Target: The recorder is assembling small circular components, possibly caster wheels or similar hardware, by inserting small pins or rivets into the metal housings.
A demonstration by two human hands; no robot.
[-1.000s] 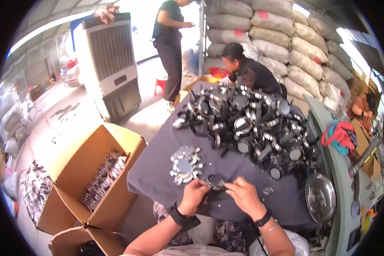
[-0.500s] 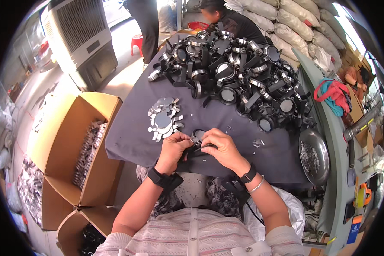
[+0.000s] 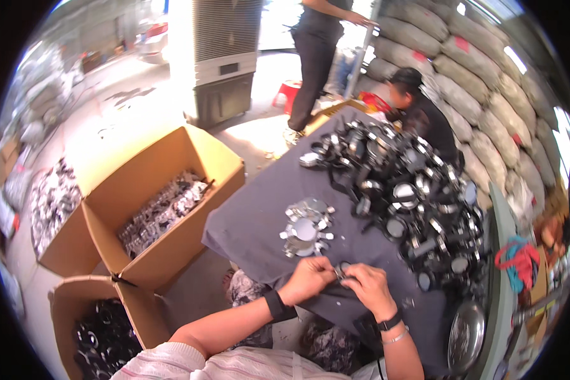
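Over the near edge of the dark-clothed table, my left hand (image 3: 311, 280) and my right hand (image 3: 370, 288) are close together, fingers pinched. Between them is a small round black part with a silver band (image 3: 342, 268), mostly covered by the fingers. Both hands grip it. Just beyond my left hand lies a small stack of flat silver discs with tabs (image 3: 307, 229). A large heap of similar round black-and-silver parts with black handles (image 3: 406, 193) covers the far and right side of the table.
At left stand an open cardboard box of shiny metal pieces (image 3: 164, 212) and another box of black parts (image 3: 104, 332). A steel bowl (image 3: 467, 335) sits by the right edge. A cooler (image 3: 225, 63), stacked sacks (image 3: 468, 69), a crouching person (image 3: 427, 120) and a standing person (image 3: 316, 54) are beyond.
The view has swung left, so the table and heap appear farther right and lower and the boxes show more fully. My hands stay together at the small round part.
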